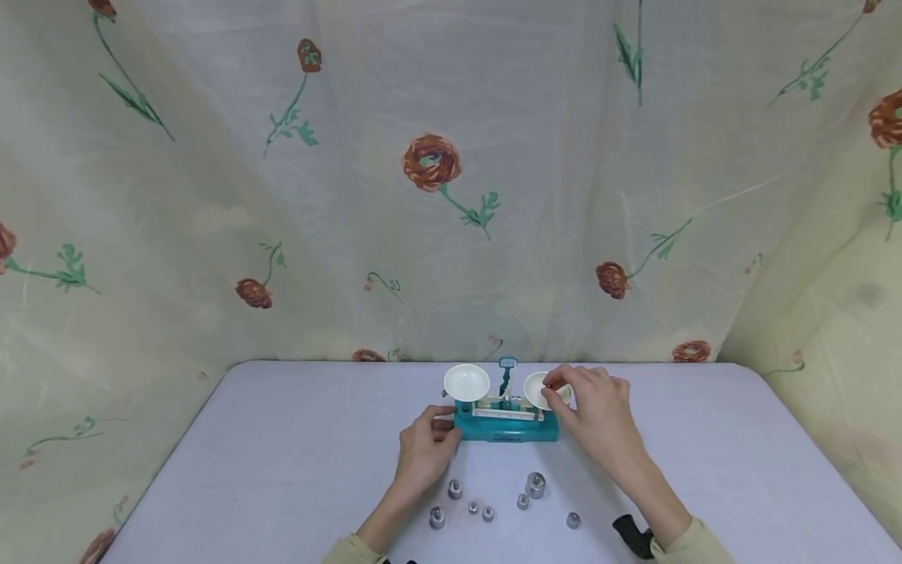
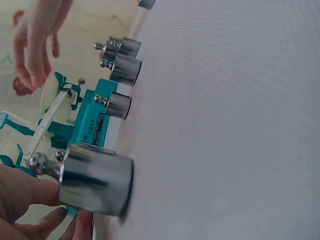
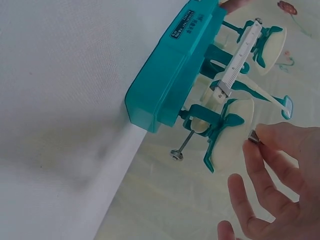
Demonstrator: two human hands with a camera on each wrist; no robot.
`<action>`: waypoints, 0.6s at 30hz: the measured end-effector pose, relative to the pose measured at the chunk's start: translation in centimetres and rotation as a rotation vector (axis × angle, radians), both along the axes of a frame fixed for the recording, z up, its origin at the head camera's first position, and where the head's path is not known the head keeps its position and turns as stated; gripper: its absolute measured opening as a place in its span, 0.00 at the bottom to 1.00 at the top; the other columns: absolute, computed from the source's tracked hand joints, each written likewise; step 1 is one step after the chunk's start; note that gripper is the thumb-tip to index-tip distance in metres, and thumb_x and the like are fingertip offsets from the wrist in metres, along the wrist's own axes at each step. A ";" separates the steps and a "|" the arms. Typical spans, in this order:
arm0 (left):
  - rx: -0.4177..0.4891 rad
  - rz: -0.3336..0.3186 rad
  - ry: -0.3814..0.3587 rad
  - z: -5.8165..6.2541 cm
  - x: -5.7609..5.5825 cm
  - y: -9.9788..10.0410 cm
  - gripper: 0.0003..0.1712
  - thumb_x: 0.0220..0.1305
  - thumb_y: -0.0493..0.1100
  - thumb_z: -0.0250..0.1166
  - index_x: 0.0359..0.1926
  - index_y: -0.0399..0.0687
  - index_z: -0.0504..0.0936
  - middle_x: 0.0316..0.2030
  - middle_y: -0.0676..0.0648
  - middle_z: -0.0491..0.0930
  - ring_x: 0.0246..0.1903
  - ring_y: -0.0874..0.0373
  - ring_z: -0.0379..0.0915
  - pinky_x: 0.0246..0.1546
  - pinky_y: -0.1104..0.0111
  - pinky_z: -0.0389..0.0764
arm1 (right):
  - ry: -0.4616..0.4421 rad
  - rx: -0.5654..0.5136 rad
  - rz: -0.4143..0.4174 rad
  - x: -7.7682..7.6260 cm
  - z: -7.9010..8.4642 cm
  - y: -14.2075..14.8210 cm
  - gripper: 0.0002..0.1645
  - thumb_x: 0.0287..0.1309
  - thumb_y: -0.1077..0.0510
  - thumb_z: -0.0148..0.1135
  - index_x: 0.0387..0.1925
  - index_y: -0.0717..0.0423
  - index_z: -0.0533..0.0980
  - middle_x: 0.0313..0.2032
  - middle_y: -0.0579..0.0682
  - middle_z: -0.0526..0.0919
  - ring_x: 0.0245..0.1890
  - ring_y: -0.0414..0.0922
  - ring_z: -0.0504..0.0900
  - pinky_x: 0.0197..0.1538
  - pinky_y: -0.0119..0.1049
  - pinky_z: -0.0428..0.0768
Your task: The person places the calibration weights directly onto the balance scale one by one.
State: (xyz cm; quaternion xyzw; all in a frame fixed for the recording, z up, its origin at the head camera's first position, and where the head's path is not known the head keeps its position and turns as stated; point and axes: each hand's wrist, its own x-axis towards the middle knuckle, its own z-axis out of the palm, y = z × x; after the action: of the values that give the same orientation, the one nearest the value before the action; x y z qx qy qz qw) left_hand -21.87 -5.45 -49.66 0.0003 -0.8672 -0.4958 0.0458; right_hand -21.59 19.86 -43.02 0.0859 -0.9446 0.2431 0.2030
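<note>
A teal balance scale (image 1: 506,429) stands upright near the back of the table, with a white left pan (image 1: 467,383) and a white right pan (image 1: 535,390). My left hand (image 1: 425,448) grips the left end of its base, thumb at the front corner. Over the right pan, my right hand (image 1: 602,411) pinches a small metal weight (image 3: 254,136) between thumb and fingertips; its other fingers are spread. The weight is close to the pan; whether it touches is hard to tell. A ruled white beam (image 3: 241,60) runs along the scale.
Several silver knobbed weights stand in front of the scale, among them a large one (image 1: 535,486) and a smaller one (image 1: 574,520) to the right. A black curved object (image 1: 633,536) is beside my right wrist. Flowered cloth (image 1: 451,258) hangs behind the table.
</note>
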 end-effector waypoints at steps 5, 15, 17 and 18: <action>0.004 0.001 0.000 -0.1 -0.1 0.0 0.19 0.67 0.37 0.72 0.59 0.43 0.85 0.46 0.39 0.91 0.40 0.52 0.90 0.42 0.60 0.90 | 0.004 -0.001 -0.007 -0.3 -0.1 0.0 0.07 0.67 0.54 0.74 0.44 0.50 0.85 0.43 0.51 0.93 0.53 0.59 0.84 0.60 0.65 0.68; 0.005 -0.008 0.009 -0.2 -0.1 0.0 0.19 0.68 0.37 0.72 0.59 0.42 0.85 0.45 0.39 0.91 0.40 0.52 0.89 0.41 0.60 0.90 | -0.029 -0.008 -0.011 -1.0 -0.6 -0.6 0.09 0.68 0.54 0.73 0.46 0.51 0.86 0.44 0.53 0.93 0.57 0.61 0.82 0.60 0.67 0.65; 0.003 -0.006 0.012 -0.2 -0.1 0.0 0.19 0.67 0.37 0.72 0.59 0.42 0.85 0.45 0.39 0.91 0.40 0.52 0.89 0.41 0.60 0.90 | -0.038 -0.012 -0.013 -1.1 -0.7 -0.8 0.08 0.68 0.55 0.73 0.46 0.52 0.86 0.44 0.54 0.93 0.57 0.62 0.81 0.61 0.68 0.64; 0.002 -0.005 0.013 -0.2 -0.1 0.0 0.19 0.67 0.37 0.72 0.59 0.42 0.85 0.45 0.39 0.91 0.40 0.52 0.89 0.41 0.60 0.90 | -0.042 -0.014 -0.013 -1.2 -0.7 -0.8 0.08 0.68 0.55 0.73 0.46 0.52 0.86 0.44 0.54 0.93 0.57 0.62 0.80 0.62 0.68 0.63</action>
State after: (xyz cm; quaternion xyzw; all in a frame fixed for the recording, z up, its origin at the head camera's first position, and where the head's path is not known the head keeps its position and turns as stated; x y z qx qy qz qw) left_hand -21.94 -5.46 -49.85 -0.0049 -0.8663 -0.4970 0.0501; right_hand -22.75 19.02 -43.76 0.0730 -0.9475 0.2500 0.1855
